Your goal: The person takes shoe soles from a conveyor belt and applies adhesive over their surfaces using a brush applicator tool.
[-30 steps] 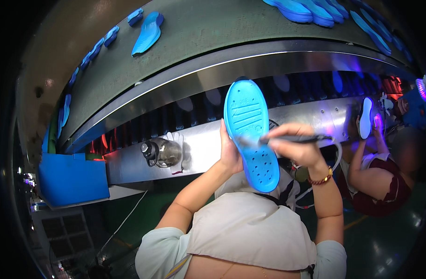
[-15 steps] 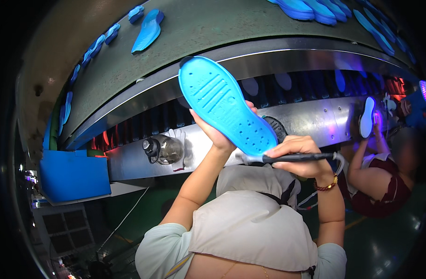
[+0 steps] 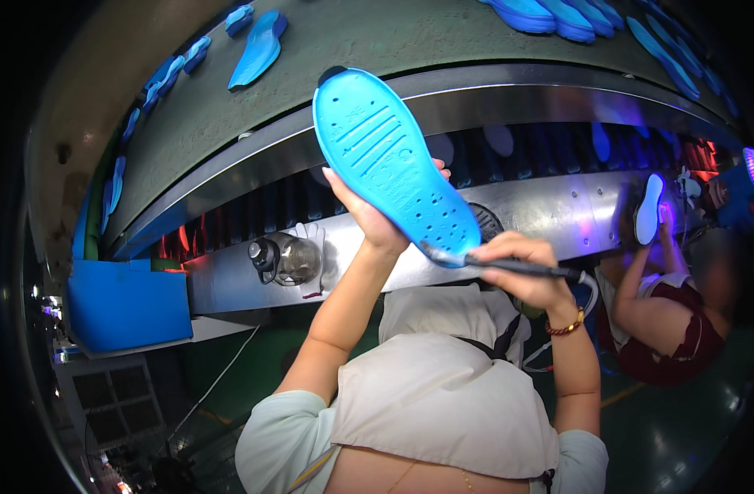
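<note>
A bright blue shoe sole (image 3: 383, 160), with grooves and small holes on its face and a black patch at its upper tip, is held up at a slant in front of me. My left hand (image 3: 379, 221) grips it from behind and below, fingers closed around its middle. My right hand (image 3: 527, 267) is closed on a black-handled brush (image 3: 525, 267), with a pale tube running from its rear end. The brush's tip touches the lower end of the sole. Part of that tip is hard to make out.
Beyond the sole, a conveyor belt (image 3: 336, 41) carries several blue soles, behind a metal rail. On the metal ledge stand a clear bottle (image 3: 296, 259) with a black lid and a pale glove (image 3: 315, 239). A blue box (image 3: 130, 305) is at left. At right, a co-worker (image 3: 665, 305) holds another sole.
The sole has moved up and slightly left, still in my left hand. My right hand has shifted slightly left, and the brush tip now lies against the sole's lower end.
</note>
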Demonstrator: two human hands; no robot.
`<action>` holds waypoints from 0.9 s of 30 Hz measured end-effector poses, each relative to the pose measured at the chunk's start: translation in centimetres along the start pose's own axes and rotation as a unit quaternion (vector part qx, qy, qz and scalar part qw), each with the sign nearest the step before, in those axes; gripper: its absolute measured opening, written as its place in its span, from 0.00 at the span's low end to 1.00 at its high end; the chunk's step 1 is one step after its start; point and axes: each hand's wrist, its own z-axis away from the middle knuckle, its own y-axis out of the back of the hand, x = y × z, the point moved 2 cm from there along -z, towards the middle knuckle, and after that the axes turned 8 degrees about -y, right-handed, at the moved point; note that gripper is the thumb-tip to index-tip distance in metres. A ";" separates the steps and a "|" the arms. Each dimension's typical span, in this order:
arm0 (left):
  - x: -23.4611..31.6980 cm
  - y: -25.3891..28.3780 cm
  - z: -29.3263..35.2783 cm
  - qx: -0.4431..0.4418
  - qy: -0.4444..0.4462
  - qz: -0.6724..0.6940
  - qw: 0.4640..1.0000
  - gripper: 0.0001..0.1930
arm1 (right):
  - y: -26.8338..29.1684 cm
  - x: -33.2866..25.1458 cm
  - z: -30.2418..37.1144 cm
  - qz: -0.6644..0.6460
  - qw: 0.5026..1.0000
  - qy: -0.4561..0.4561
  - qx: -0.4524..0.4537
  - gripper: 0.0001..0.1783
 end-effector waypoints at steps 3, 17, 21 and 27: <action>0.7 -0.1 -0.1 -0.055 0.026 0.018 0.998 0.50 | 0.4 0.6 0.3 -0.187 0.981 -0.003 -0.048 0.11; -1.3 2.7 2.0 -0.137 0.213 0.064 0.965 0.27 | 0.1 -1.1 0.0 -0.107 0.992 -0.050 -0.053 0.10; -1.0 1.6 1.0 -0.153 0.317 -0.031 0.935 0.28 | -0.7 -0.9 -0.9 -0.039 0.999 -0.023 -0.021 0.11; -0.9 1.2 1.3 -0.143 0.425 -0.075 0.891 0.29 | 1.6 -2.6 -0.9 0.004 0.993 0.015 -0.119 0.11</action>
